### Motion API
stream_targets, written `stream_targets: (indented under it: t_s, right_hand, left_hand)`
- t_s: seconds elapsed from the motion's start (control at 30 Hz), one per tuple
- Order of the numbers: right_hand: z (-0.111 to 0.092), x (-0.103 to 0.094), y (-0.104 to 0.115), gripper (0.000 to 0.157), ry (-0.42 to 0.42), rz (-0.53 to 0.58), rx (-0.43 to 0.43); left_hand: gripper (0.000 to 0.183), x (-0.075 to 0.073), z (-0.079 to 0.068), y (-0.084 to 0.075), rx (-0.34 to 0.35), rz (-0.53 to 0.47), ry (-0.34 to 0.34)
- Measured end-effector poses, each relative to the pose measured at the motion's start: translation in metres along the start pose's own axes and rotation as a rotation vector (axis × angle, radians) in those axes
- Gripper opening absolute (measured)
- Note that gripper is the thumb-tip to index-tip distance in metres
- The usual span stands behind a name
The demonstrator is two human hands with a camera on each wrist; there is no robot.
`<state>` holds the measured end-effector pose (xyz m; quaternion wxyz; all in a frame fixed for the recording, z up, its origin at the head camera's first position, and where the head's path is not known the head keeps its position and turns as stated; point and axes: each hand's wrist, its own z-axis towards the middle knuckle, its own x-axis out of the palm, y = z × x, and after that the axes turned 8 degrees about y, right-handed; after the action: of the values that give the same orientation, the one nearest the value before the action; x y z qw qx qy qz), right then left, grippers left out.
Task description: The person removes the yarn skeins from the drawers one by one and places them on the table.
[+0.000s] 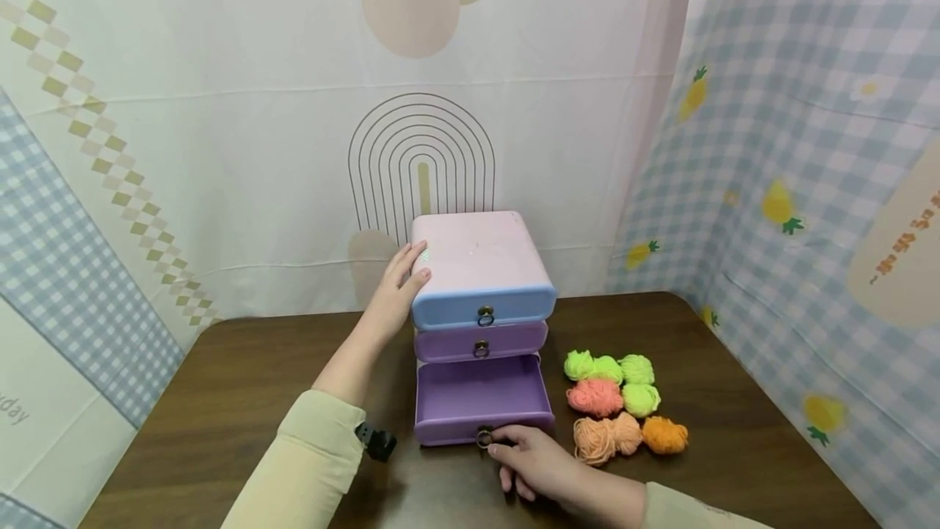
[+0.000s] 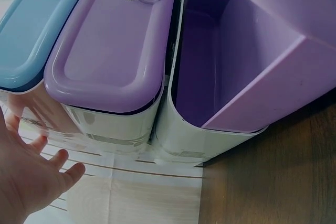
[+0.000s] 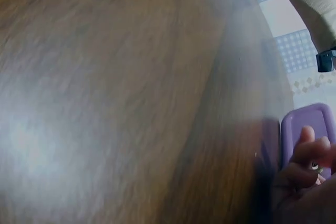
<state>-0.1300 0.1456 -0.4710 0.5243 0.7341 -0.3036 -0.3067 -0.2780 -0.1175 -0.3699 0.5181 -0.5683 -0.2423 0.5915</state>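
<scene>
A small drawer cabinet (image 1: 477, 247) with a pink top stands on the table, its blue top drawer (image 1: 448, 313) and purple middle drawer (image 2: 107, 45) pushed in. The purple bottom drawer (image 1: 477, 390) is pulled out and its inside shows nothing in it. With thumb and index finger my right hand (image 1: 539, 464) pinches the brass ring pull (image 1: 483, 437) on that drawer's front. My left hand (image 1: 392, 292) rests against the cabinet's upper left side, fingers spread; in the left wrist view this hand (image 2: 34, 174) has its fingers extended beside the blue drawer.
Right of the cabinet lie small yarn balls in rows: yellow-green (image 1: 637, 370), coral pink (image 1: 595, 397), peach (image 1: 596, 439) and orange (image 1: 665, 436). The dark wooden table (image 1: 242, 398) meets a patterned cloth backdrop (image 1: 257, 186) behind and at both sides.
</scene>
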Motion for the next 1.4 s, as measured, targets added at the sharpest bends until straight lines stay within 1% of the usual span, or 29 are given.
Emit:
stream_targets:
  t_s: [0.1,0.2,0.37,0.4,0.6,0.63,0.67,0.73,0.8,0.93,1.0,1.17,1.4]
  right_hand:
    - [0.002,0.004,-0.001,0.034,-0.046,0.009,-0.022]
    - [0.005,0.005,-0.001,0.03,-0.087,0.016,-0.025]
    - [0.007,0.005,0.0,0.028,-0.125,0.032,-0.021]
    - [0.007,0.005,0.0,0.028,-0.128,0.036,-0.022]
    - [0.011,0.002,0.0,0.028,-0.143,0.047,-0.016]
    - [0.012,0.001,-0.001,0.028,-0.146,0.046,-0.016]
    - [0.012,0.0,-0.002,0.028,-0.148,0.047,-0.018]
    - [0.014,0.0,-0.002,0.027,-0.154,0.047,-0.024]
    - [0.016,-0.001,-0.002,0.027,-0.163,0.045,-0.027]
    - [0.021,-0.005,-0.001,0.025,-0.184,0.043,-0.028]
    - [0.025,-0.006,0.0,0.024,-0.193,0.042,-0.028]
    - [0.037,-0.008,0.005,0.023,-0.218,0.045,-0.023]
    - [0.054,-0.012,0.014,0.023,-0.259,0.054,0.021]
  left_hand:
    - [0.058,0.0,0.0,0.001,0.0,0.006,-0.006]
    - [0.057,0.0,0.001,0.003,0.004,0.009,-0.01]
    - [0.058,-0.001,0.001,0.001,0.009,-0.001,0.001]
    - [0.058,-0.002,0.0,-0.002,0.005,-0.001,0.005]
    - [0.058,-0.003,-0.017,-0.04,-0.016,0.011,0.024]
    - [0.058,-0.003,-0.018,-0.044,-0.015,0.012,0.025]
    - [0.058,-0.003,-0.019,-0.044,-0.015,0.012,0.025]
    - [0.058,-0.003,-0.017,-0.04,-0.015,0.009,0.023]
    - [0.058,-0.003,-0.012,-0.03,-0.015,0.004,0.017]
    - [0.058,-0.001,-0.001,-0.005,-0.008,-0.001,0.001]
    - [0.058,-0.001,0.001,0.001,-0.001,0.003,-0.004]
    - [0.058,0.0,0.001,0.004,0.005,0.015,-0.013]
    - [0.057,0.0,-0.001,0.001,0.009,0.026,-0.025]
